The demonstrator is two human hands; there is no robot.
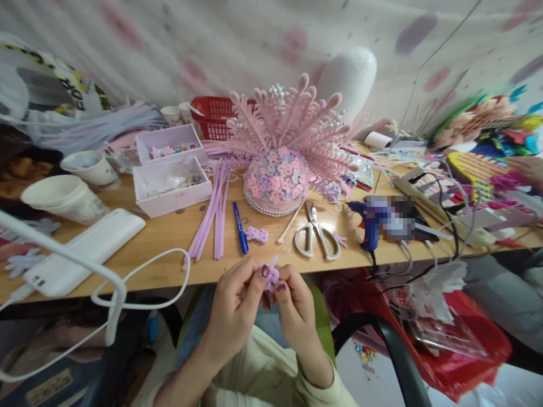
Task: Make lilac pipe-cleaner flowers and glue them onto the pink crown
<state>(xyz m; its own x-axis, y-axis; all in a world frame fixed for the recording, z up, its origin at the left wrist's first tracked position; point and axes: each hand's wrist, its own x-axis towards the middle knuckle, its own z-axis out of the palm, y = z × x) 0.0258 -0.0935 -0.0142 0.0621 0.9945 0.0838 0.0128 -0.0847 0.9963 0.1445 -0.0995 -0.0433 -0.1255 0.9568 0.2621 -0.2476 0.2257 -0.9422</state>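
Between both hands, just off the table's front edge, is a small lilac pipe-cleaner flower [274,275]. My left hand [237,305] pinches it from the left, thumb on top. My right hand [297,302] is closed on its other side; the undersides of the fingers are hidden. Beyond them on the table lie finished lilac flowers [257,234], a blue marker [240,229] and white-handled scissors [317,234]. A bundle of lilac pipe cleaners [212,212] rests to the left. Farther back stands a pink feathery headpiece [278,178] covered in small flowers, with pearl trim at its base.
White boxes [172,192] of beads and paper cups [63,198] stand at left, near a white power bank [85,254] and a lamp's white arm [80,249]. At right are a blue glue gun [370,223], cables and a power strip [441,209]. A red basket [212,116] sits behind.
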